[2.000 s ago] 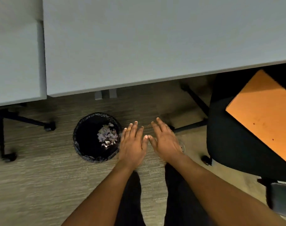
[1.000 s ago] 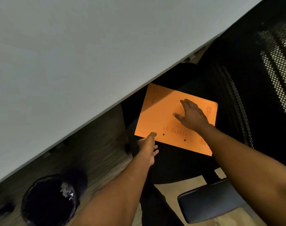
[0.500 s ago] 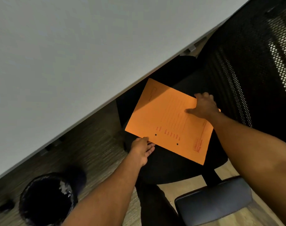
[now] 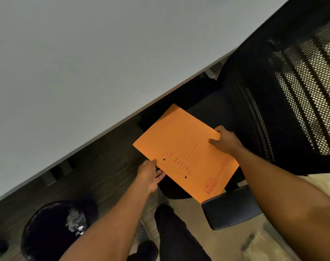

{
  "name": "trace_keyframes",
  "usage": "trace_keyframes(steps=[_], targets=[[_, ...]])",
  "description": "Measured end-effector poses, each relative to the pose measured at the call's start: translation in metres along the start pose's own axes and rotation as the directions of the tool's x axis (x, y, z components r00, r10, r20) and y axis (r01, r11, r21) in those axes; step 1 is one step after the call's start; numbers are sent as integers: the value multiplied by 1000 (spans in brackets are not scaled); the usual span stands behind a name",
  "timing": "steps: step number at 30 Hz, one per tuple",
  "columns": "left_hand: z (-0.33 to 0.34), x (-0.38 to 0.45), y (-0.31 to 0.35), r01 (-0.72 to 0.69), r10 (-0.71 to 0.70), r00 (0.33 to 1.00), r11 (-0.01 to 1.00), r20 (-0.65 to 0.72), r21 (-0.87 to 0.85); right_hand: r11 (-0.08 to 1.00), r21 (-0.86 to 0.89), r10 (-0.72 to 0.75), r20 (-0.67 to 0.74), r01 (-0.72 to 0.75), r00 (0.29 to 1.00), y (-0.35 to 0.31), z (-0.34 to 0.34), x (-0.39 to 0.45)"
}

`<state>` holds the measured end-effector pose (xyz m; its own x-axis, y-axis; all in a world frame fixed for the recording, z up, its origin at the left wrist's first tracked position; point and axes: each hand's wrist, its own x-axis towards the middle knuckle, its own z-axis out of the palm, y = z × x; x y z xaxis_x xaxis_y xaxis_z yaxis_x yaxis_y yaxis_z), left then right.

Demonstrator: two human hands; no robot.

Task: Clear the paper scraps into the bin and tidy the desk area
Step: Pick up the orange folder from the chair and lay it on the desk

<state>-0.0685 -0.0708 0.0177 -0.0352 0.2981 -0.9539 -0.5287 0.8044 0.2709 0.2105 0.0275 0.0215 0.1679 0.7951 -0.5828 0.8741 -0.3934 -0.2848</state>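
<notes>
An orange paper folder with red print and two punch holes is held above the seat of a black chair. My right hand grips its far right edge, thumb on top. At the folder's near left edge, my left hand pinches it with fingers underneath. A black bin stands on the floor at lower left, with pale paper scraps inside it.
A large white desk top fills the upper left; its edge runs diagonally just above the folder. The chair's mesh back rises at right, its armrest sits below the folder. My dark trouser legs stand on carpet.
My view swung from the bin to the chair. Both hands reached the orange folder on the seat, took its edges, and have lifted it slightly off the seat.
</notes>
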Motion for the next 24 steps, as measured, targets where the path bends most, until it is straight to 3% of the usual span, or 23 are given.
trace_keyframes(steps=[8,17,24], targets=[[-50,-69,0,-215,215,976,977,22,-15,980,161,-93,-144,116,985,-36,-11,-84],[-97,-146,4,-476,476,878,879,43,-23,968,146,-174,-205,206,963,-68,-15,-155],[-145,-194,43,-565,565,825,824,-16,-28,919,181,-293,-284,351,913,-140,-13,-208]])
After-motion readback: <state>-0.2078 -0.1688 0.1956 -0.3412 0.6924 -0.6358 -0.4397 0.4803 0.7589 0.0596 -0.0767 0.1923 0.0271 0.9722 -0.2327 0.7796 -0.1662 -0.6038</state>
